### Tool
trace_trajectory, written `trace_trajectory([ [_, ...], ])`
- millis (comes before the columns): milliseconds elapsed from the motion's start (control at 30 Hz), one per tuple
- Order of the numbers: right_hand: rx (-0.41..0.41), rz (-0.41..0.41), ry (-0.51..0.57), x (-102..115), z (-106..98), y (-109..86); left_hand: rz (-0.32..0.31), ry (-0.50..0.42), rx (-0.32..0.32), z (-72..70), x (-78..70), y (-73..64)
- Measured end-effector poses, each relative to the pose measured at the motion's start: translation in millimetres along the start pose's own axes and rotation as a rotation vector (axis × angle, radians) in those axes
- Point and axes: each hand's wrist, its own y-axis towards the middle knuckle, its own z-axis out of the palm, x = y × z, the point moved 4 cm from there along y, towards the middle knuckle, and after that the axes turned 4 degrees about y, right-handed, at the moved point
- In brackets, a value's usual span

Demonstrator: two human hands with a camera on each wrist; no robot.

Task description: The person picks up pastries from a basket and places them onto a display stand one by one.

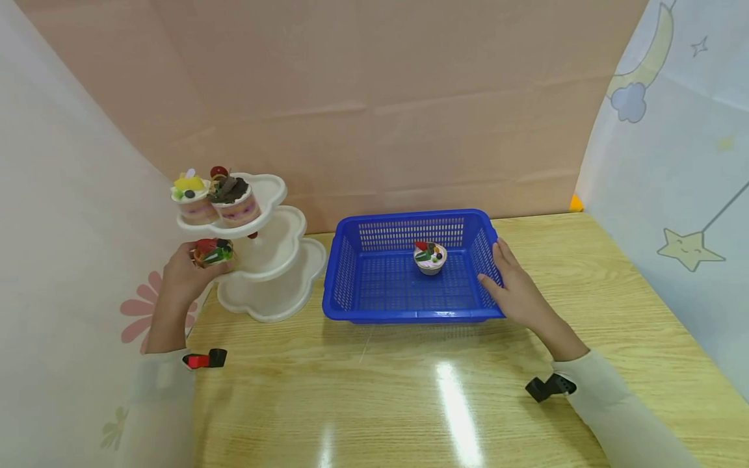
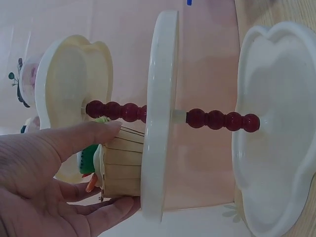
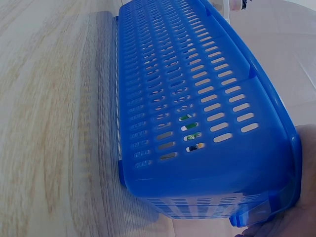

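Observation:
My left hand (image 1: pixel 190 270) holds a fruit-topped toy cupcake (image 1: pixel 212 252) at the left side of a white three-tier stand (image 1: pixel 275 244). In the left wrist view, thumb and fingers grip the pleated tan cup (image 2: pixel 123 165), whose base is right at the middle tier (image 2: pixel 160 118). Two layered dessert cups stand on the top tier, one with yellow fruit (image 1: pixel 196 209), one with chocolate and a cherry (image 1: pixel 236 211). My right hand (image 1: pixel 517 289) grips the right rim of a blue plastic basket (image 1: pixel 409 314), thumb inside, fingers outside. One cream-topped cupcake (image 1: pixel 430 260) sits in the basket.
Both stand and basket are on a light wooden table (image 1: pixel 374 390), the stand left of the basket. A pink cloth backdrop (image 1: pixel 380 130) rises behind them. Printed cloth walls flank the left and right sides. Dark red beaded posts (image 2: pixel 222 120) join the stand's tiers.

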Motion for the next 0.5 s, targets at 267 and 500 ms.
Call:
trace_trajectory([
  [267,-0.001,0.003,0.001,-1.3,-0.1,0.7,0.0,-0.033,0.024,2.4,-0.8,3.5],
  [500,-0.003,0.003,0.0,-2.0,0.6,0.9,-0.023,-0.045,0.013,6.3,1.4,7.4],
])
